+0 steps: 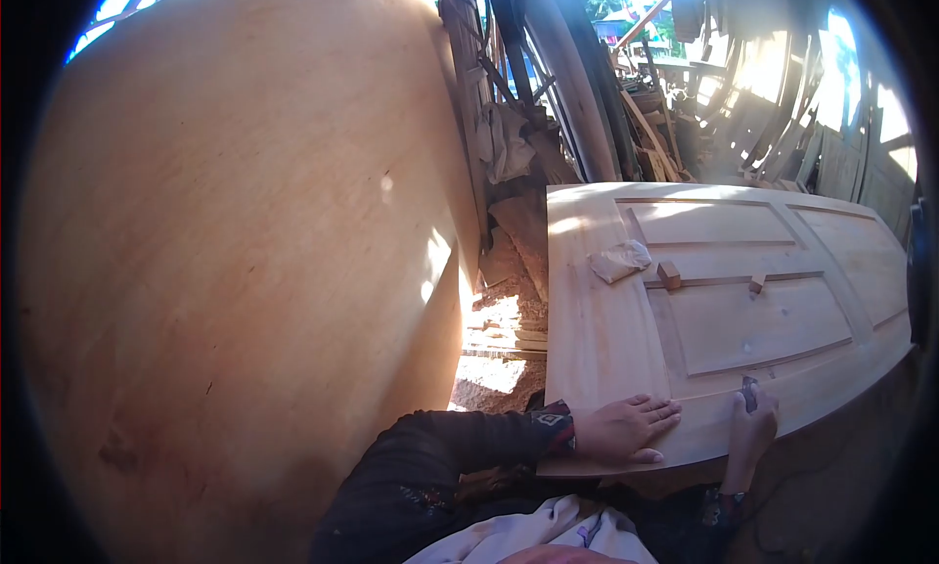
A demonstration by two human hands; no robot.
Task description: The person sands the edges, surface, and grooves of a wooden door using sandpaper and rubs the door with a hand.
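Note:
A pale wooden panelled door (611,344) lies flat in front of me, with recessed panels framed by moulding. My left hand (626,428) rests flat on its near edge, fingers stretched to the right and holding nothing. To the right, my right hand (754,417) is closed on a small dark object (750,394), held against the door near the lower moulding. What that object is cannot be made out. Two small wooden blocks, one (669,275) at the left and another (757,284) further right, sit on the middle moulding. A crumpled pale bag (620,261) lies beside the left block.
A large, smooth wooden sheet (245,231) stands close on the left. Between it and the door are wood shavings and scraps (504,315) on the ground. Timber pieces (650,124) lean behind the door, and a pale cloth (505,143) hangs near the posts.

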